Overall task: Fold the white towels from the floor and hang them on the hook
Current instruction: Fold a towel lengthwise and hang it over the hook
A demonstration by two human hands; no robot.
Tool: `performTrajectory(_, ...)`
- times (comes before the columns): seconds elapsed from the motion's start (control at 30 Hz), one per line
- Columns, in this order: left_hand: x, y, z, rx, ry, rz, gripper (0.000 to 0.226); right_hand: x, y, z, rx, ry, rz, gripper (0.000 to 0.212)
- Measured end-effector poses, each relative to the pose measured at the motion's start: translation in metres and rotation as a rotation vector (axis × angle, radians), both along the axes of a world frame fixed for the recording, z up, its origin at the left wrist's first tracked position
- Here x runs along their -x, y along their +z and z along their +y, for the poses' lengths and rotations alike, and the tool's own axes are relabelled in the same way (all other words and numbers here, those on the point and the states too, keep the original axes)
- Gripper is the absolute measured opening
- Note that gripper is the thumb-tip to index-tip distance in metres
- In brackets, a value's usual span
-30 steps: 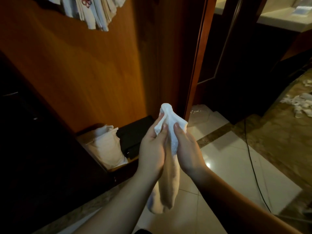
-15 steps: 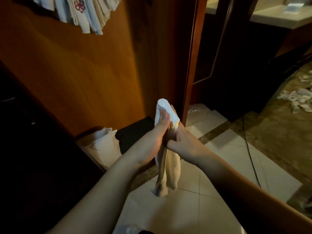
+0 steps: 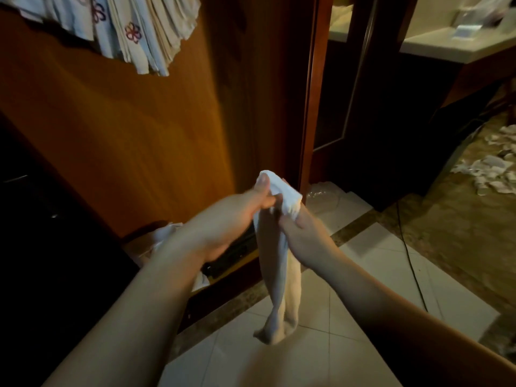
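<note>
A folded white towel (image 3: 282, 289) hangs as a long narrow strip in front of me over the tiled floor. My left hand (image 3: 231, 219) pinches its top corner, thumb up. My right hand (image 3: 304, 238) grips the strip just below that, fingers wrapped around it. Several towels (image 3: 139, 32), some with a flower pattern, hang in a bunch high on the wooden wall at the upper left; the hook itself is hidden behind them.
More white towels (image 3: 491, 174) lie scattered on the floor at the far right. A white bag (image 3: 164, 238) and a black box (image 3: 231, 255) sit low by the wall. A black cable (image 3: 410, 255) crosses the tiles. A wooden door frame (image 3: 310, 107) stands ahead.
The view has tilted up, so the hanging towels show lower in frame. My left hand rose to pinch the towel's top, and my right hand slid down around the strip.
</note>
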State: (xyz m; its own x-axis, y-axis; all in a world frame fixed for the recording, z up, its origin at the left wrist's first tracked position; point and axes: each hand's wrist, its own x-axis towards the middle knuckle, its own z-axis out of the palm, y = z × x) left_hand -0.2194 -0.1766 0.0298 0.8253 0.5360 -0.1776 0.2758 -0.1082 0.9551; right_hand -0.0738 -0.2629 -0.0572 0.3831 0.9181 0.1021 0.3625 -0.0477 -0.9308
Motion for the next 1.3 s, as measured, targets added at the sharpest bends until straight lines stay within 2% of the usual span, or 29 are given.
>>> performTrajectory(0.07,0.001,0.01,0.013,0.027,0.06,-0.064,0.068,-0.017,0.012,0.001,-0.005,-0.029,0.114,0.058)
performTrajectory(0.13,0.003,0.01,0.027,-0.05,0.206,-0.156,0.061,-0.032,0.028,0.005,-0.038,-0.009,0.257,0.047)
performTrajectory(0.2,0.001,0.009,0.036,-0.044,0.22,-0.179,0.074,-0.041,0.049,0.009,-0.103,0.072,0.375,0.035)
performTrajectory(0.23,-0.003,0.007,0.038,0.026,0.178,-0.2,0.077,-0.043,0.06,0.011,-0.128,0.102,0.388,0.033)
performTrajectory(0.4,-0.016,0.018,0.038,0.205,-0.024,-0.272,0.061,-0.055,0.103,0.025,-0.202,0.283,0.433,0.04)
performTrajectory(0.47,-0.018,0.03,0.037,0.134,-0.051,-0.244,0.036,-0.059,0.117,0.026,-0.225,0.344,0.435,0.048)
performTrajectory(0.53,-0.019,0.042,0.037,0.033,-0.038,-0.249,0.021,-0.063,0.123,0.029,-0.234,0.333,0.465,0.047)
performTrajectory(0.63,-0.021,0.057,0.035,-0.018,0.045,-0.329,0.022,-0.067,0.116,0.03,-0.248,0.337,0.519,0.041)
performTrajectory(0.7,-0.023,0.067,0.035,0.039,0.144,-0.412,0.027,-0.067,0.102,0.031,-0.176,0.411,0.556,0.055)
performTrajectory(0.77,-0.025,0.078,0.038,0.131,0.213,-0.484,0.036,-0.067,0.083,0.034,-0.061,0.446,0.424,0.062)
performTrajectory(0.83,-0.025,0.092,0.045,0.212,0.254,-0.515,0.045,-0.064,0.066,0.038,0.062,0.378,0.175,0.084)
performTrajectory(0.87,-0.025,0.099,0.049,0.228,0.256,-0.512,0.049,-0.062,0.061,0.039,0.12,0.333,0.114,0.094)
performTrajectory(1.0,-0.023,0.122,0.064,0.271,0.225,-0.482,0.051,-0.056,0.059,0.041,0.129,0.266,0.114,0.109)
performTrajectory(1.17,-0.022,0.144,0.077,0.302,0.159,-0.485,0.045,-0.047,0.077,0.046,-0.083,0.169,0.087,0.078)
performTrajectory(1.3,-0.025,0.165,0.078,0.248,0.145,-0.494,0.059,-0.039,0.088,0.047,-0.304,-0.016,0.072,0.049)
